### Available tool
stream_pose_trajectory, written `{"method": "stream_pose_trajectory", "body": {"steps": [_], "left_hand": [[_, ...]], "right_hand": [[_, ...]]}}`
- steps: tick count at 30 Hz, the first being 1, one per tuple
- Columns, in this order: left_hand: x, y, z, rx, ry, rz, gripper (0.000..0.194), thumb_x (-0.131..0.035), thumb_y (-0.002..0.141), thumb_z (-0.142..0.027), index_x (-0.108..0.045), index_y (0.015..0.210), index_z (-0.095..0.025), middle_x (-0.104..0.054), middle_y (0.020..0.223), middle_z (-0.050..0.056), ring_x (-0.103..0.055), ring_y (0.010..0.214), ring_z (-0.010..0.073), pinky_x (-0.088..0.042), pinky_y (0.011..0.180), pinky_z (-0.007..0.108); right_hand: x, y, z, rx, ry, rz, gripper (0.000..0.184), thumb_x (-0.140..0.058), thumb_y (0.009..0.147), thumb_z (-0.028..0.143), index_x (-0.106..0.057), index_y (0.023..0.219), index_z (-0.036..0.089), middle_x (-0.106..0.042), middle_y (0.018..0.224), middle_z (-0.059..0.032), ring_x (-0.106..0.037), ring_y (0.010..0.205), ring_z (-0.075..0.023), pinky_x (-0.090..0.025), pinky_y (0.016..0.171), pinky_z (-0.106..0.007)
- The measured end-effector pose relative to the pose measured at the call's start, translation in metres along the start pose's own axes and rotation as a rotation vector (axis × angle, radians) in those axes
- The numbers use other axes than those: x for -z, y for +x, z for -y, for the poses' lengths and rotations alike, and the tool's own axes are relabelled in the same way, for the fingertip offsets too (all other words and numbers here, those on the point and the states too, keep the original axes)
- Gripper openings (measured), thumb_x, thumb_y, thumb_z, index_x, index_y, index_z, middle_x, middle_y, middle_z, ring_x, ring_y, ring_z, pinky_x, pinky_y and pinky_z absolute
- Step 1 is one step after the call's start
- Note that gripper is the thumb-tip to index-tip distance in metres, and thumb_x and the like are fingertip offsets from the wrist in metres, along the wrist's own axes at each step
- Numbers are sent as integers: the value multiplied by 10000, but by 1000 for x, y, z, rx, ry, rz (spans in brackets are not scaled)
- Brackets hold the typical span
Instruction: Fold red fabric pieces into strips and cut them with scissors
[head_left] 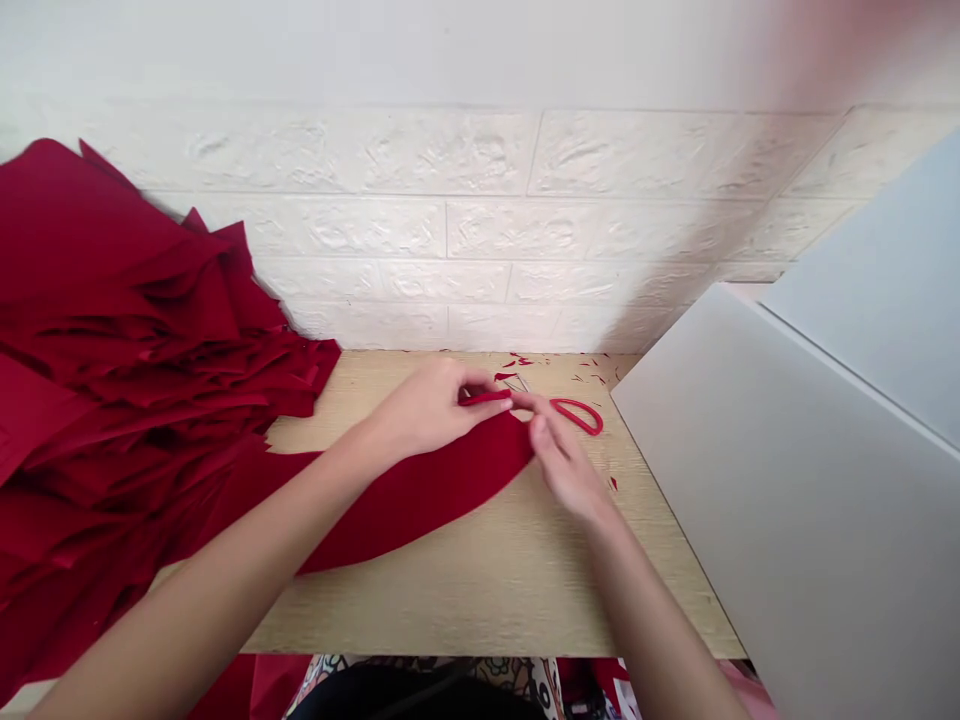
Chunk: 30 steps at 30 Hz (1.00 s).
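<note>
A long curved piece of red felt (420,495) lies across the wooden tabletop (487,580). My left hand (427,410) rests on its far end with fingers curled, pinching a thin red strip at the edge. My right hand (562,455) is blurred by motion beside the felt's tip, fingers reaching toward the same strip. Red-handled scissors (576,414) lie on the table just behind my right hand, with no hand on them.
A big heap of red felt pieces (112,380) fills the left side. Small red scraps (555,370) dot the table near the white brick wall (487,230). A large grey board (795,480) leans at the right, over the table's right edge.
</note>
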<state>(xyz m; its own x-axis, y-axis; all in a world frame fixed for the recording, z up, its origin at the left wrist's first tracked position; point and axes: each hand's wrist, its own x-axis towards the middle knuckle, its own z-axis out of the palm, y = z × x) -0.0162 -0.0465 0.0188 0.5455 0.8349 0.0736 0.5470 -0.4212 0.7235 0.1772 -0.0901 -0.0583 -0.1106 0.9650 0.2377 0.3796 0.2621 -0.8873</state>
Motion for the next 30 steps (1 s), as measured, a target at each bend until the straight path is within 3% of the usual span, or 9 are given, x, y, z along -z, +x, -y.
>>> {"method": "stream_pose_trajectory", "body": {"steps": [3,6,8,11,14,16,20,25,30], "left_hand": [[-19,13,8,-9,-35,10,312,-554,898,-438,-730,971,-190,-762,925,28,-682,826,179,-515,757,284],[-24,1,27,32,58,-79,417,-574,889,-452,-636,1210,-192,-692,1248,83,-637,1144,225,-489,1008,355],[-22,-30,44,100,193,-160,495,-546,896,-496,-576,1283,-189,-629,1344,109,-561,1267,254,-425,1109,416],[-15,-103,75,297,368,-295,497,-452,912,-549,-581,1234,-193,-638,1288,120,-566,1236,287,-429,1098,466],[-10,-171,105,583,518,-429,643,-397,859,-666,-593,1177,-141,-637,1212,187,-578,1162,365,-446,1040,530],[-11,-194,114,723,547,-447,710,-383,839,-704,-581,1187,-117,-634,1167,203,-590,1121,382,-465,996,527],[-19,-179,105,831,492,-419,580,-381,866,-663,-588,1086,-168,-652,1137,161,-632,1040,331,-503,834,424],[-17,-143,101,778,439,-365,362,-385,884,-505,-565,879,-191,-677,894,101,-636,811,263,-415,642,326],[20,-156,102,642,89,-614,363,-480,836,-565,-569,847,-213,-647,711,-6,-549,571,159,-414,554,263]], "right_hand": [[-10,-1,4,-78,138,182,448,-584,866,631,-701,934,204,-702,838,-52,-638,764,-216,-534,701,-340],[-5,1,0,-159,243,138,432,-621,837,619,-667,759,196,-659,695,-16,-587,622,-174,-498,592,-302],[6,3,-3,-179,302,19,419,-643,824,607,-654,745,195,-672,714,-16,-588,621,-168,-490,580,-290],[22,3,-4,-235,305,-107,386,-672,818,565,-637,723,192,-680,710,-25,-592,612,-170,-470,556,-281],[29,2,-4,-264,284,-156,341,-687,810,527,-642,737,196,-678,699,-27,-602,613,-179,-476,560,-286],[26,2,-4,-235,278,-156,313,-696,799,505,-637,739,203,-671,704,-20,-599,618,-178,-489,579,-291],[14,6,-10,-116,202,-167,312,-705,794,468,-600,665,204,-626,714,-5,-542,613,-148,-470,589,-271],[5,9,-20,-121,209,-171,304,-700,786,509,-632,748,215,-672,841,-26,-574,701,-173,-469,624,-275],[2,5,-25,-176,248,-106,342,-668,811,551,-555,774,230,-612,788,-12,-519,664,-163,-431,581,-265]]}}
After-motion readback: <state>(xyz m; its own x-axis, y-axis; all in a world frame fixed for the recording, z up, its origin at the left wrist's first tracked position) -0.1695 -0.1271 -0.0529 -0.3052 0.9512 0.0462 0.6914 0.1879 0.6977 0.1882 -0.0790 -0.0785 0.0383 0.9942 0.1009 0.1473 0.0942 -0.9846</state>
